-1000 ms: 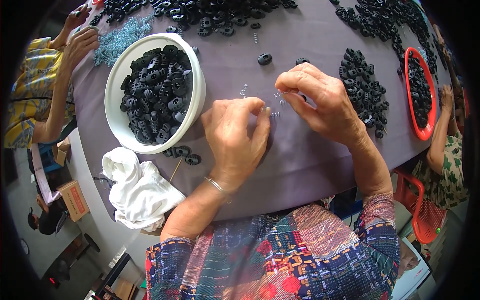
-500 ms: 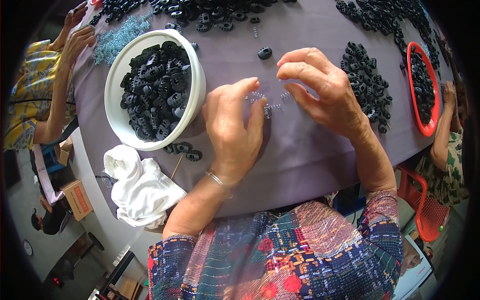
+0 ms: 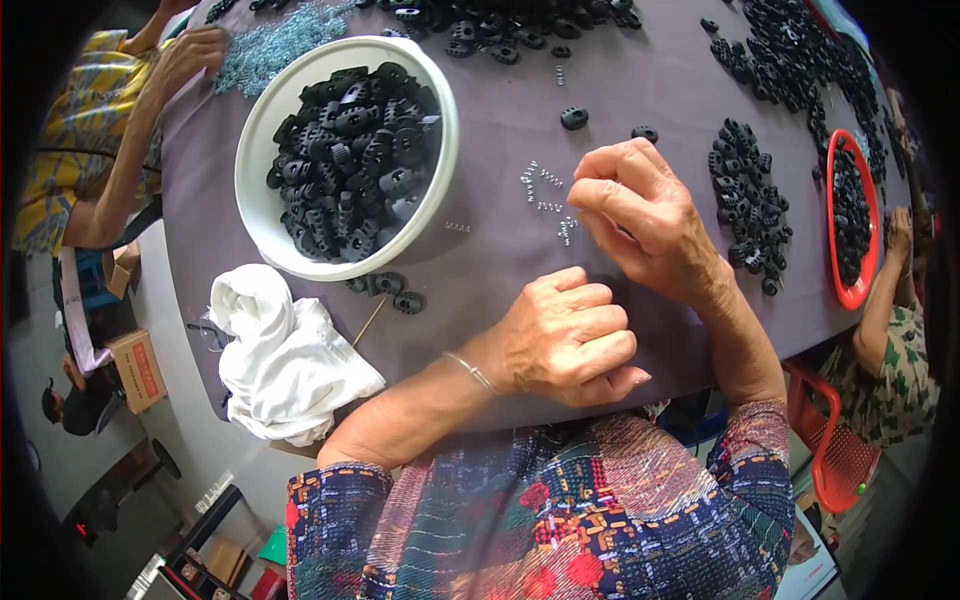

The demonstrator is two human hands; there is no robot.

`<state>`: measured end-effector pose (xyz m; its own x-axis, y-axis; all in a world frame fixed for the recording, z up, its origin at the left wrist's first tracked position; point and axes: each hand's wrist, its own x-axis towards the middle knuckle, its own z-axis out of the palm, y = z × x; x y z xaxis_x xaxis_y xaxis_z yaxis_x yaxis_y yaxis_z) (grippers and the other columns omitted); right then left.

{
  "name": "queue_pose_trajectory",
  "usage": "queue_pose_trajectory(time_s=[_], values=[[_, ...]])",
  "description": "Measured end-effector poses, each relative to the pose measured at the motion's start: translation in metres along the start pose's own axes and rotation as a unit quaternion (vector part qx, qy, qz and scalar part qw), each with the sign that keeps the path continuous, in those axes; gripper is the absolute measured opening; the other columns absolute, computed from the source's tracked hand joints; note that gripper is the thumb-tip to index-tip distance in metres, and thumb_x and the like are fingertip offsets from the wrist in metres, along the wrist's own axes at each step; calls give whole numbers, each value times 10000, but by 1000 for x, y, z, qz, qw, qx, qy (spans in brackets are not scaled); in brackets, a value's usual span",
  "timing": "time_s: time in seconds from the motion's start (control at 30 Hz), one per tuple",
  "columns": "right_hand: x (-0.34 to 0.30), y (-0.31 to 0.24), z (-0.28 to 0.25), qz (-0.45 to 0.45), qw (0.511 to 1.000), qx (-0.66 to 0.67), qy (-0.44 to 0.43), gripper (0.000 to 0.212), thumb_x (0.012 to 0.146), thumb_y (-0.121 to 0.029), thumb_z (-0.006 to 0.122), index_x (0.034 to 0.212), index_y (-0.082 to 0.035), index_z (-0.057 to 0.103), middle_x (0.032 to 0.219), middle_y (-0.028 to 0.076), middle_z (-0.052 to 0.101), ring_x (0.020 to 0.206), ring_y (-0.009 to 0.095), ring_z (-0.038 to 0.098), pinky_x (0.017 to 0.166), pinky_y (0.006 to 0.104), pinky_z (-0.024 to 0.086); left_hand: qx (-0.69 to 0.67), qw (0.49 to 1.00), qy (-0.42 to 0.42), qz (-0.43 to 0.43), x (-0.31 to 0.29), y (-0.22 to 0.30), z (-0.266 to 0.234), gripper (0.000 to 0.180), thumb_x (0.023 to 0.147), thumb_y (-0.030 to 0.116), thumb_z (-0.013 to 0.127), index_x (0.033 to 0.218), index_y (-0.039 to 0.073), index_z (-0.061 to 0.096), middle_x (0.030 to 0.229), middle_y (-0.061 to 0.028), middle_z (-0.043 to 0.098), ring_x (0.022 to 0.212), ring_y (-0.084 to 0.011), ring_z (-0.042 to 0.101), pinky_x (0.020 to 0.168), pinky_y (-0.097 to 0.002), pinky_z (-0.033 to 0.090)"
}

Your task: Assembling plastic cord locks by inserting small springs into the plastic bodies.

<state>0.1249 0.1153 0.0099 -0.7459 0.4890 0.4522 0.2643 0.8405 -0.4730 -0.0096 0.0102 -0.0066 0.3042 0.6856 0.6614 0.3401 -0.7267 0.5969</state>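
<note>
My left hand (image 3: 565, 335) rests as a closed fist on the grey-purple table (image 3: 500, 270) near its front edge; nothing shows in it. My right hand (image 3: 645, 220) is farther out, fingers curled, with the thumb and forefinger tips down beside several small metal springs (image 3: 545, 190) scattered on the cloth. Whether a spring is pinched is hidden. Left of the springs stands a white bowl (image 3: 250, 150) heaped with black plastic toggles (image 3: 350, 160).
A white cloth (image 3: 285, 360), a thin stick (image 3: 368, 320) and a few loose toggles (image 3: 385, 285) lie below the bowl. A toggle heap (image 3: 750, 200) and a red tray (image 3: 835, 265) sit right. Another person's hand (image 3: 185, 55) works a spring pile (image 3: 280, 40); a second person's arm (image 3: 885, 310) is right.
My left hand has drawn back from the springs toward my body and closed into a fist. My right hand has stayed by the springs, its fingertips lowered to them.
</note>
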Motion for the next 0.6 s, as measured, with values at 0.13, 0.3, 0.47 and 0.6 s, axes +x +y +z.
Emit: queue_pose_trajectory(time_s=[0.13, 0.3, 0.47, 0.6], values=[[3, 0, 7, 6, 999, -33, 16, 246, 703, -12, 674, 936, -68, 621, 969, 88, 578, 904, 279, 563, 790, 377, 481, -31, 999, -23, 5, -2, 1, 4, 288, 642, 222, 779, 648, 105, 516, 594, 8, 464, 490, -152, 448, 470, -302, 332], [19, 0, 4, -19, 999, -44, 20, 232, 707, -17, 660, 928, -78, 624, 963, 83, 576, 896, 276, 557, 784, 382, 482, -33, 997, -67, 15, -2, 2, 5, 303, 662, 248, 754, 642, 111, 485, 589, -3, 439, 505, -177, 470, 489, -325, 357], [41, 5, 17, -16, 992, -113, -58, 104, 738, -79, 600, 831, -94, 645, 914, 71, 584, 882, 260, 541, 749, 367, 458, -39, 997, -68, 1, -4, 1, 8, 290, 666, 245, 748, 648, 114, 490, 595, -7, 453, 519, -188, 486, 503, -334, 376], [40, 9, 22, 3, 991, -86, -100, 160, 709, -36, 684, 831, -76, 590, 903, 61, 561, 893, 258, 530, 804, 368, 439, -29, 996, -81, -16, -6, 2, 8, 285, 677, 276, 725, 632, 112, 496, 609, -18, 481, 552, -202, 512, 537, -349, 394]])
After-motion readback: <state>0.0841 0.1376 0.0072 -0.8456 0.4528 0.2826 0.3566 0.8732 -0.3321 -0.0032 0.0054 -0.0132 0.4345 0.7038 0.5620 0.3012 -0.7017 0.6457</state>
